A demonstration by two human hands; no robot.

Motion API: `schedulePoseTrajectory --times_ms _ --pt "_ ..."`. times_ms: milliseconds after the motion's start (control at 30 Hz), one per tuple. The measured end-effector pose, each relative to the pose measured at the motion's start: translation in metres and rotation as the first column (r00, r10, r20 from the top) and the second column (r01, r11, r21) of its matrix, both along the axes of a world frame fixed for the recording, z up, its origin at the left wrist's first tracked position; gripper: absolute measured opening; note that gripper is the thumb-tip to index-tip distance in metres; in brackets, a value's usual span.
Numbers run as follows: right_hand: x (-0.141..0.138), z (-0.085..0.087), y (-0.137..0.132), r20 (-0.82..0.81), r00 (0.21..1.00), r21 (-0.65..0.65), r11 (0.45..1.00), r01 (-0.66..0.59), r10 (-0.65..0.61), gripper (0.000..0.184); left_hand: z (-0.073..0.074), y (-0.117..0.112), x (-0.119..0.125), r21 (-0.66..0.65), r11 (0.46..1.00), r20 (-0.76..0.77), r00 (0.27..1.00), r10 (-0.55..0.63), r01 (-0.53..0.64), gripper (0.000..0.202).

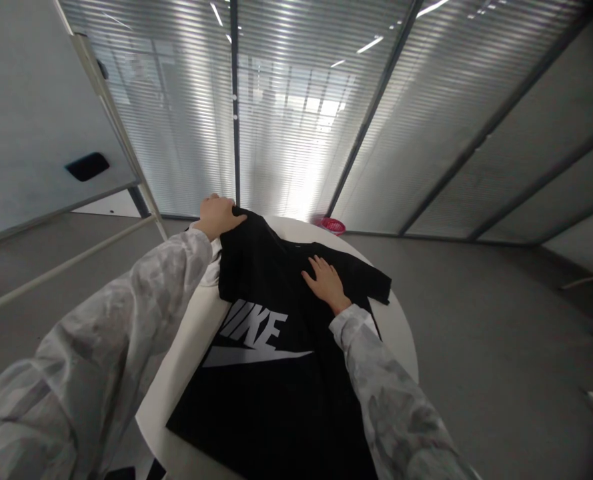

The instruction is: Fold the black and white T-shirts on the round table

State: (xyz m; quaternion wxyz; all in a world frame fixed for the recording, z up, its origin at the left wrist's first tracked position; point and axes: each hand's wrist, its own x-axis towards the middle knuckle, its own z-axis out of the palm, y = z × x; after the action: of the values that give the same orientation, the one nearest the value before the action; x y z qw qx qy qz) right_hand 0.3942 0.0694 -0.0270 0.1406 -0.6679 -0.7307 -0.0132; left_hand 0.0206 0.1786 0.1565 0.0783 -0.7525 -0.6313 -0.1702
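Observation:
A black T-shirt (276,393) with large pale lettering lies spread over a round white table (401,333). Its collar points away from me, and its lower edge runs out of the bottom of the view. At the far left shoulder, my left hand (217,215) is closed on the cloth, which rises a little there; some of its fingertips are hidden. My right hand (326,281) lies flat on the upper chest of the shirt below the collar, fingers spread. The right sleeve (373,283) stretches out toward the table's right edge.
Some white cloth (211,272) lies on the table under my left wrist. Behind the table is a pink basket (332,226) by the blind-covered glass wall (286,133). A whiteboard (31,120) on a metal frame stands to the left. Grey floor (486,320) extends right.

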Motion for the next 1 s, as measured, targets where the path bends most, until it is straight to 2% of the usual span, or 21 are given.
schedulePoseTrajectory --times_ms 100,233,333,467,567,633,733,833,1000 --pt "0.014 -0.005 0.004 -0.009 1.0 0.008 1.0 0.001 -0.001 0.07 -0.004 0.004 -0.014 -0.049 0.999 0.061 0.998 0.019 -0.016 0.056" --pt "0.035 -0.012 0.014 -0.038 0.998 0.039 0.998 -0.041 0.042 0.068 0.002 0.008 -0.025 0.003 0.999 0.171 0.985 -0.036 0.036 0.037" --pt "0.044 -0.014 0.022 -0.064 0.997 0.052 0.998 -0.037 0.04 0.067 0.007 0.008 -0.023 0.06 0.997 0.255 0.964 -0.069 0.056 0.032" --pt "0.05 -0.012 0.028 -0.067 0.998 0.039 0.999 -0.018 0.021 0.067 0.005 0.01 -0.014 0.049 0.998 0.342 0.938 -0.049 0.034 0.03" --pt "0.051 -0.011 0.028 -0.052 0.998 0.048 0.999 -0.024 0.026 0.066 0.001 0.013 -0.013 -0.053 0.998 0.393 0.919 -0.013 0.037 0.044" --pt "0.05 -0.01 0.025 -0.046 0.998 0.067 0.997 -0.044 0.047 0.065 0.0 0.015 -0.015 -0.117 0.991 0.372 0.928 -0.021 0.07 0.05" --pt "0.045 -0.009 0.017 -0.048 0.994 0.105 0.99 -0.097 0.102 0.06 -0.001 0.016 -0.018 -0.06 0.994 0.334 0.94 -0.064 0.089 0.039" --pt "0.036 -0.006 0.007 -0.056 0.987 0.108 0.983 -0.147 0.153 0.057 -0.001 0.018 -0.017 0.02 1.0 0.394 0.919 -0.03 0.024 0.033" --pt "0.023 0.0 -0.001 -0.056 0.982 0.073 0.981 -0.178 0.182 0.058 -0.001 0.018 -0.004 0.01 1.0 0.492 0.87 0.014 -0.021 0.029"
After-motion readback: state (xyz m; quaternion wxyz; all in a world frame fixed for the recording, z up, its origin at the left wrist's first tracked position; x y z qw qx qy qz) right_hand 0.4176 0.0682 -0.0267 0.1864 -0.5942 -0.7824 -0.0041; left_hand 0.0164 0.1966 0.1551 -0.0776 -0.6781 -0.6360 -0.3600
